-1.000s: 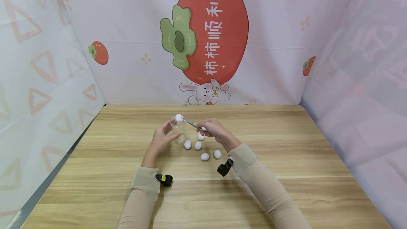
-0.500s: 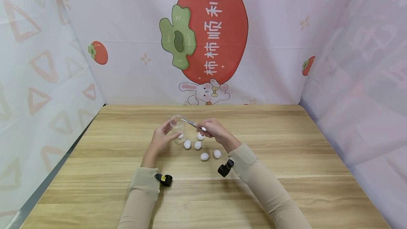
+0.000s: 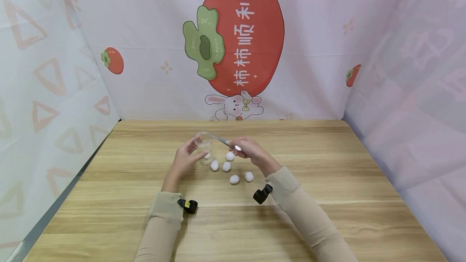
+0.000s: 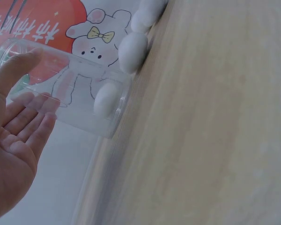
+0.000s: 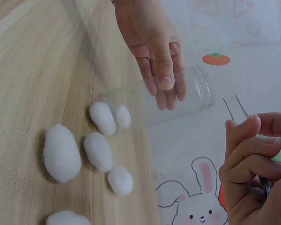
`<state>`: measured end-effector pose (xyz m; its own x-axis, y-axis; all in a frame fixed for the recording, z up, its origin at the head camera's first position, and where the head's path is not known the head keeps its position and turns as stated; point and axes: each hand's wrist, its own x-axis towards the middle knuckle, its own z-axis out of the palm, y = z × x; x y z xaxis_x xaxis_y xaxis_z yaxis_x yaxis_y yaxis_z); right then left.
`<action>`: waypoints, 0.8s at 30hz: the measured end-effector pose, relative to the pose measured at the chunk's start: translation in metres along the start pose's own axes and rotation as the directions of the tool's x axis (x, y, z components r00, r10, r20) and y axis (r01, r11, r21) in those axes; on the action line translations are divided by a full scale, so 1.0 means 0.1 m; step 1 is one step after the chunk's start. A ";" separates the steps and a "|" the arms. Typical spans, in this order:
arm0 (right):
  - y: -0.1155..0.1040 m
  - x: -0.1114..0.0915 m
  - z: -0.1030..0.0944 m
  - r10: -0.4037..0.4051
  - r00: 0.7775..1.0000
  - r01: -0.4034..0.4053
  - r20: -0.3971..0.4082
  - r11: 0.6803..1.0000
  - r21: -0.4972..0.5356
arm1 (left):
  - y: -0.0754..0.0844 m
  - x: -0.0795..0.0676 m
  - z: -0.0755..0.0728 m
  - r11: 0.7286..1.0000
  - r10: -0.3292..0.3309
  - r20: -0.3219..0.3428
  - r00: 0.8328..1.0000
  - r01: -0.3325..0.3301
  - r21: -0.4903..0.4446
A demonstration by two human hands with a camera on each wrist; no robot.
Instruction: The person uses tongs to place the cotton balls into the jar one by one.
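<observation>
A clear jar (image 3: 204,147) stands upright with its mouth uncovered on the table, and my left hand (image 3: 184,159) holds it between thumb and fingers. One white cotton ball (image 4: 106,100) lies at the bottom inside it. My right hand (image 3: 251,150) pinches metal tweezers (image 3: 220,139), whose tips point at the jar's rim from the right. In the right wrist view the two tweezer prongs (image 5: 241,108) stand apart with nothing between them. Several cotton balls (image 3: 227,167) lie loose right of the jar; the nearest cotton ball (image 3: 214,165) is close beside its base.
The wood-grain table (image 3: 313,221) carries everything. Behind it hangs a printed cloth (image 3: 309,84) with a large persimmon and a rabbit, and similar cloths enclose both sides. A small black camera (image 3: 263,194) is strapped at the right wrist, another camera (image 3: 187,205) at the left.
The cotton ball held in the tweezers over the jar's mouth has dropped to the jar's bottom. My right hand has drawn back slightly to the right with the tweezers. The left hand keeps its place.
</observation>
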<state>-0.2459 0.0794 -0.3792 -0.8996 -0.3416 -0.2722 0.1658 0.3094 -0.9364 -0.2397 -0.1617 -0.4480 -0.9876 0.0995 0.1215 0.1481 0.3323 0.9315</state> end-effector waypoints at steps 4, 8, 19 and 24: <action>0.03 -0.02 -0.04 0.001 1.000 -0.001 0.002 1.000 -0.007 | -0.01 0.00 0.00 1.000 0.001 0.002 1.000 -0.001 -0.003; 0.04 -0.05 -0.08 0.009 1.000 -0.009 0.009 1.000 0.007 | 0.00 0.00 0.00 1.000 -0.008 -0.003 1.000 0.008 0.001; 0.12 -0.09 -0.18 0.015 0.994 -0.009 0.110 0.998 -0.060 | 0.02 -0.01 0.00 1.000 -0.024 -0.001 1.000 0.024 0.008; 0.18 -0.11 -0.21 0.018 0.994 -0.009 0.109 0.997 -0.079 | 0.02 -0.01 0.00 1.000 -0.027 0.003 1.000 0.027 0.007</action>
<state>-0.2418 0.1073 -0.3885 -0.8469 -0.4312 -0.3111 0.1413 0.3816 -0.9135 -0.2383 -0.1610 -0.4464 -0.9911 0.0933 0.0952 0.1216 0.3414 0.9320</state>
